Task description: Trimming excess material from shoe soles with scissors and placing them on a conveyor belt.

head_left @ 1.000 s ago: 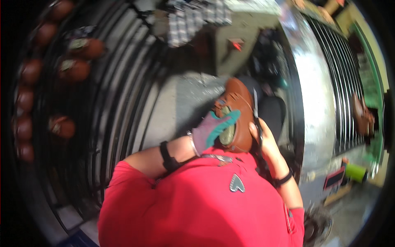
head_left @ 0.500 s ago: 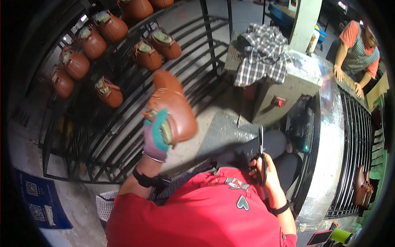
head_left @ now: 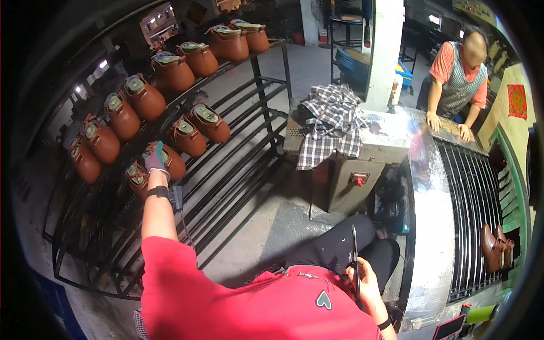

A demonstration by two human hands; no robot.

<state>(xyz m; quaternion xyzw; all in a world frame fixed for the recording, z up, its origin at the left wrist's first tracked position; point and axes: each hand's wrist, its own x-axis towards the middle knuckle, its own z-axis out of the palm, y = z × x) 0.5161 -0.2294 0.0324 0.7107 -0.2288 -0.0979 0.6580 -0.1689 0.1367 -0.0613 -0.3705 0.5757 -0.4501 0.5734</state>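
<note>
My left hand [head_left: 154, 157], in a purple and green glove, reaches out to the black rack [head_left: 212, 218]. Its fingers are closed at the opening of a brown leather shoe [head_left: 174, 164], which stands on the rack's lower level. Close by on the same level is another brown shoe [head_left: 136, 177], partly behind my wrist. My right hand [head_left: 365, 279] is closed round a pair of scissors [head_left: 355, 250] in front of my lap, blades pointing up.
Several brown shoes [head_left: 173, 75] line the rack's upper level. A checked cloth [head_left: 331, 122] drapes a metal machine [head_left: 362, 170]. On the right runs a conveyor of metal bars [head_left: 467, 209] carrying finished-looking shoes [head_left: 496, 246]; a co-worker [head_left: 456, 82] leans on its far end.
My left hand has carried the shoe from in front of me out to the rack on the left. The view has shifted, showing more of the rack. My right hand still holds the scissors.
</note>
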